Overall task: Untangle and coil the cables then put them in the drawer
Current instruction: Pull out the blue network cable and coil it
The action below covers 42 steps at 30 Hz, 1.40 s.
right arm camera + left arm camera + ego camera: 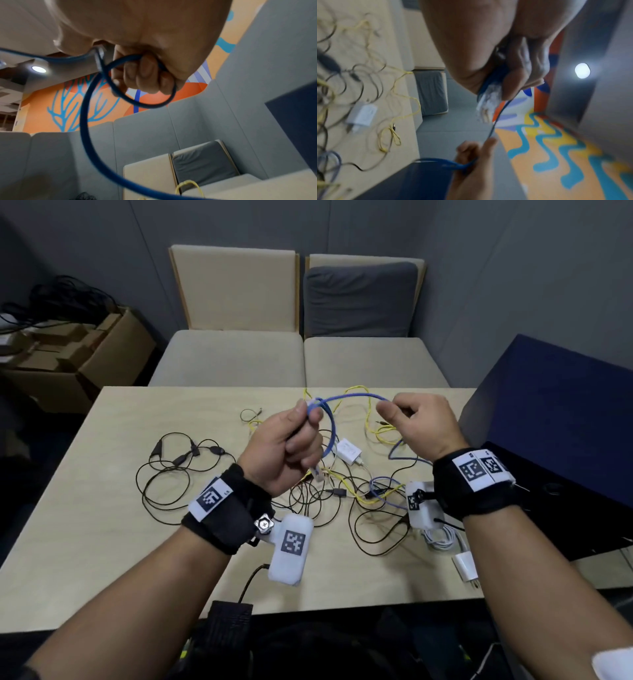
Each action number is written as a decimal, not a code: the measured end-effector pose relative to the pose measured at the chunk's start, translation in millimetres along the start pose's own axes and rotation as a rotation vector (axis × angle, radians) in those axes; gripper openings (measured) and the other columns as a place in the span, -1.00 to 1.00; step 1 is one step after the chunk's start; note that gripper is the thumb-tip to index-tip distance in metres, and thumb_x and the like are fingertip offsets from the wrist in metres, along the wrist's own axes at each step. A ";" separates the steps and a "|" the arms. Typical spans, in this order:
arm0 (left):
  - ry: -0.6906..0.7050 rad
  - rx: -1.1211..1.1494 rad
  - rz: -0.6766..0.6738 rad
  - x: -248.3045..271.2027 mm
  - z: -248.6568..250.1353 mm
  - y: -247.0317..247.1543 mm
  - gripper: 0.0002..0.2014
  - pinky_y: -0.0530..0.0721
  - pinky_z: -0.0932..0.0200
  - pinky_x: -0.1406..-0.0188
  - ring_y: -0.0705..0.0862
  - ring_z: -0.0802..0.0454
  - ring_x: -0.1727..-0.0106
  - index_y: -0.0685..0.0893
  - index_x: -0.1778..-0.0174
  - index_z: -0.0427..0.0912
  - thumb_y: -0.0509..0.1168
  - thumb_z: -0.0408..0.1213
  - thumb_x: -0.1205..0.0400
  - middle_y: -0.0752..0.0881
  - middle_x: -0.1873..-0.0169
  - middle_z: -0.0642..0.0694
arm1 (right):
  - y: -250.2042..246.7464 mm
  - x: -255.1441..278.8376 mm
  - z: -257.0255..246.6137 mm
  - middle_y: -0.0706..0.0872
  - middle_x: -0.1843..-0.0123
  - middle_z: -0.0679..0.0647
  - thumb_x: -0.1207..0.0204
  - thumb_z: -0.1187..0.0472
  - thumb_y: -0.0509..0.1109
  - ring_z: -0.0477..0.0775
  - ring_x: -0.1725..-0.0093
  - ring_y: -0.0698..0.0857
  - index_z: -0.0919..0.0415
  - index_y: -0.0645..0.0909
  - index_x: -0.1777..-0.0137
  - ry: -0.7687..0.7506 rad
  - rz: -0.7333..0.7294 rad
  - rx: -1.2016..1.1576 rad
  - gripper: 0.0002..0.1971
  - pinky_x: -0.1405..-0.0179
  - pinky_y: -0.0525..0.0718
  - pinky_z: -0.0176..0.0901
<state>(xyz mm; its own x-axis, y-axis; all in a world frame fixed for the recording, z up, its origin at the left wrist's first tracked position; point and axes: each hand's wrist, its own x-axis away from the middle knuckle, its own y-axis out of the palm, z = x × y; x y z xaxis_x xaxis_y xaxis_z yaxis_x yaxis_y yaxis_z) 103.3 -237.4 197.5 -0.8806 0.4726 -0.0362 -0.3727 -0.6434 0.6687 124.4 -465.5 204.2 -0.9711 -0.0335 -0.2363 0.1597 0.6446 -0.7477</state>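
A blue cable (349, 397) arches between both raised hands above the table (102, 508). My left hand (291, 446) grips one loop of it with a clear plug (488, 104) sticking out past the fingers. My right hand (411, 419) pinches the blue cable (96, 108) further along, fingers curled round a loop. Below lies a tangle of yellow cable (373, 422), thin black cables (171, 474) and a pale purple cable (387, 484). The dark blue cabinet (555, 419) stands at the right; no drawer front shows plainly.
A white charger (349, 451) lies mid-table and a white adapter (464, 570) with its coiled white cord (442, 537) sits near the right front edge. Two beige seats (298, 357) stand behind the table. A cardboard box (82, 354) is on the floor at left.
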 end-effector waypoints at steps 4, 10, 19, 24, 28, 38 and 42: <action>0.092 0.217 0.080 -3.6 10.2 -4.2 -0.71 0.37 0.39 0.63 0.28 0.23 0.72 0.54 0.08 -0.24 -0.01 -0.15 -0.70 0.35 0.72 0.08 | 16.0 11.5 17.2 0.50 0.51 0.20 -0.35 -0.35 0.28 0.08 0.43 0.42 0.19 0.53 0.45 0.032 -0.087 -0.114 -0.45 0.39 0.38 -0.11; 0.138 0.290 0.182 -7.8 17.0 -15.3 -0.70 0.29 0.39 0.67 0.23 0.17 0.72 0.64 0.08 -0.25 0.06 -0.16 -0.66 0.29 0.74 0.05 | 37.4 28.0 37.4 0.28 0.49 0.02 -0.71 0.11 0.22 0.01 0.51 0.26 0.15 0.38 0.37 0.415 0.139 -0.746 -0.63 0.42 0.29 -0.13; 0.113 0.212 0.227 -13.4 18.7 -14.1 -0.68 0.27 0.38 0.63 0.20 0.19 0.70 0.57 0.10 -0.20 -0.04 -0.18 -0.77 0.28 0.72 0.07 | 35.1 34.1 50.8 0.53 0.24 0.10 -0.72 0.17 0.19 -0.01 0.51 0.57 0.12 0.42 0.04 0.803 0.296 -0.852 -0.91 0.49 0.52 -0.21; 0.016 0.044 0.088 -15.5 6.2 6.2 -0.73 0.27 0.38 0.66 0.20 0.26 0.70 0.51 0.11 -0.24 -0.04 -0.23 -0.76 0.30 0.71 0.13 | 22.5 24.2 18.8 0.65 -0.18 0.04 -0.56 -0.04 0.38 0.06 -0.10 0.68 0.07 0.53 -0.22 0.412 0.227 -0.216 -0.68 -0.16 0.63 0.01; -0.041 -0.048 0.008 -15.4 1.1 18.4 -0.73 0.24 0.36 0.66 0.18 0.25 0.69 0.52 0.11 -0.27 -0.02 -0.24 -0.75 0.30 0.69 0.13 | 16.7 15.5 -20.6 0.39 -0.41 0.02 -0.47 -0.01 0.49 0.04 -0.41 0.44 0.15 0.29 -0.53 0.095 0.399 -0.215 -0.30 -0.40 0.42 -0.08; -0.048 -0.161 -0.039 -11.1 11.8 20.4 -0.71 0.21 0.36 0.67 0.20 0.25 0.67 0.54 0.13 -0.29 -0.03 -0.27 -0.76 0.30 0.69 0.13 | 20.8 2.6 -32.2 0.75 0.18 0.03 -0.72 0.14 0.13 -0.06 0.05 0.74 0.18 0.63 -0.24 -0.076 -0.120 -0.461 -0.72 -0.10 0.57 -0.25; -0.035 -0.141 0.014 -11.7 18.0 13.4 -0.70 0.21 0.37 0.68 0.17 0.26 0.68 0.53 0.14 -0.28 -0.04 -0.26 -0.76 0.29 0.69 0.13 | 26.6 10.8 -23.7 0.46 0.59 -0.12 -0.68 0.13 0.19 -0.02 0.54 0.53 0.15 0.61 0.16 -0.019 -0.134 -0.551 -0.76 0.24 0.63 -0.04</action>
<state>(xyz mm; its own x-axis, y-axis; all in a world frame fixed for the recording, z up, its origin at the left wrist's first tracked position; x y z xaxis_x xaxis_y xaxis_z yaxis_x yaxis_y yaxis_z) 113.9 -240.7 220.3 -0.8762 0.4819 -0.0001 -0.3999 -0.7270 0.5582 114.0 -430.6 196.5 -0.9723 -0.1528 -0.1769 -0.0857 0.9371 -0.3385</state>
